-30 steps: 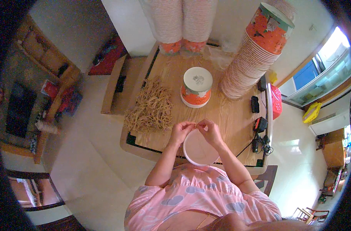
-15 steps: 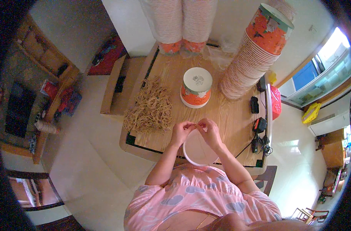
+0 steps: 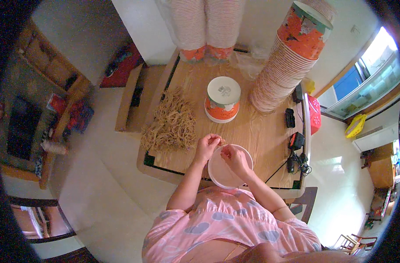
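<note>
White tub [image 3: 221, 175] overlaps the near edge of the worktop [image 3: 257, 131]; the right hand [image 3: 236, 160] has drawn back over it from the left hand [image 3: 206, 147], seemingly ending their joint pinch. Both look closed; what they grip, I cannot tell.

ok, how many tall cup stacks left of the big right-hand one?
2: left back stack, right back stack, side by side at the table's far edge. More may be hidden behind.

The round container [image 3: 222, 173] was whitish; the cord heap [image 3: 171, 122] was tan. The upturned bucket [image 3: 221, 111] bore a white base, green band and orange wall. The table [image 3: 257, 131] showed brown wood grain; the garment [image 3: 235, 206] was pink, patterned with grey hearts.
</note>
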{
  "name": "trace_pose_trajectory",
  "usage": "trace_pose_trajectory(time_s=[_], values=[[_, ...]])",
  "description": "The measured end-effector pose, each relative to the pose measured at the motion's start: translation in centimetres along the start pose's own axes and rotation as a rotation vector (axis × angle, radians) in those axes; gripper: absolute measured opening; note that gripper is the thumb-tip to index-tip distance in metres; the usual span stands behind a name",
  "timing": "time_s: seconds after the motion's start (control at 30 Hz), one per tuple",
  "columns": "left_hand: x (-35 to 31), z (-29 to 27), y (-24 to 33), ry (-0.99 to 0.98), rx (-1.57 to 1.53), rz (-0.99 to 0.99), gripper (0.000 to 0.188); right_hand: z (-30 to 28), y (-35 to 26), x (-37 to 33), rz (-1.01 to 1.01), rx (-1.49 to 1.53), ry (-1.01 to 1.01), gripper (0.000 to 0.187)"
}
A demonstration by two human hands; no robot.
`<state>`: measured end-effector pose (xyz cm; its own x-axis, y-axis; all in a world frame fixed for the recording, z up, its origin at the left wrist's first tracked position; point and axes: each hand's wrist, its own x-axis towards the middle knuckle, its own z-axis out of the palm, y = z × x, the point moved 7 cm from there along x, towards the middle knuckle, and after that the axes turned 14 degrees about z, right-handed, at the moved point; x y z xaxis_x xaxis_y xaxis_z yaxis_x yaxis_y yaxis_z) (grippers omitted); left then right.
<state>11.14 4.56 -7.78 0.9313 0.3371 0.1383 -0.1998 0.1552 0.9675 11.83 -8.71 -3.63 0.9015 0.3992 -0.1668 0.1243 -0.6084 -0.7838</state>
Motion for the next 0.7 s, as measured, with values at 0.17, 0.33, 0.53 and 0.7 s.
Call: trace_pose_trajectory(time_s=[0.17,0.33,0.53,0.7], values=[[0.2,0.5,-0.2,0.007,-0.06,-0.036,0.007,-0.1,-0.1,-0.1,0.007,0.029,-0.032,0.012],[0.1,0.7,0.7,0.041,-0.09,-0.099,0.008,-2.6,-1.9,0.0,0.009,0.129,0.122,0.015],[0.0,0.4,0.0,0.069,-0.001,-0.123,0.009,-2.8,-2.6,0.5,0.018,0.13,0.084,0.017],[0.1,1.0,1.5,0.005,0.146,-0.021,0.008,-2.2,-1.7,1.3,0.027,0.076,0.074,0.016]])
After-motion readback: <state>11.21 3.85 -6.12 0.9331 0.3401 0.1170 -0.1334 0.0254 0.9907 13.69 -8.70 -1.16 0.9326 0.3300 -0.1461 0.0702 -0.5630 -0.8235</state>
